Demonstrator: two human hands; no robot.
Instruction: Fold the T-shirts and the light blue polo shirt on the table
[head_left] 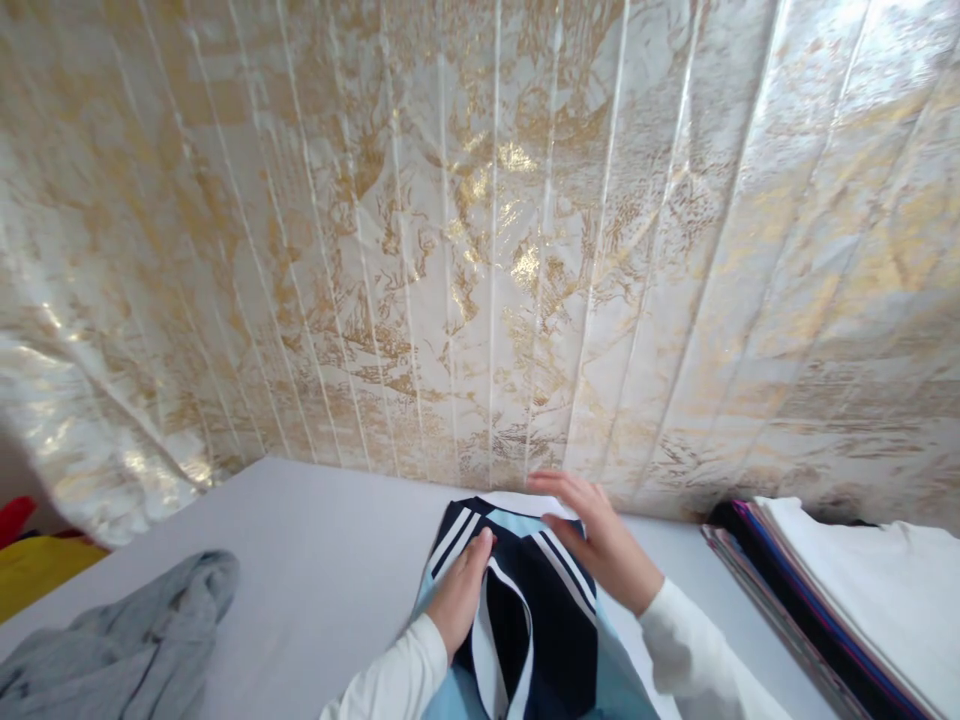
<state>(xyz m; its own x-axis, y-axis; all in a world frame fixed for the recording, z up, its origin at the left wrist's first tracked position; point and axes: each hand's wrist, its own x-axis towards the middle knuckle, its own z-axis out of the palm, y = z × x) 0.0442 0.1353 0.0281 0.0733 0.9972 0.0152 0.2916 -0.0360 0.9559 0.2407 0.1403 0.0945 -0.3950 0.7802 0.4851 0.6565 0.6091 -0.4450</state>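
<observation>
A navy and light-blue sports shirt [564, 640] with white stripes on its shoulders lies in front of me on the white table. Its white-edged neck opening [529, 640] faces me. My left hand [463, 592] is on the shirt between the left stripes and the neck edge, fingers together and closed on the cloth; part of them is hidden. Above the far right shoulder, my right hand [596, 535] is raised with thumb and fingers apart, holding nothing. Both sleeves on my arms are white.
A crumpled grey garment [142, 640] lies at the left of the table [322, 550]. Folded clothes are stacked on the right, topped by a white shirt [862, 580]. Yellow cloth [41, 572] shows at the far left. A shiny gold-patterned curtain [450, 250] hangs behind the table.
</observation>
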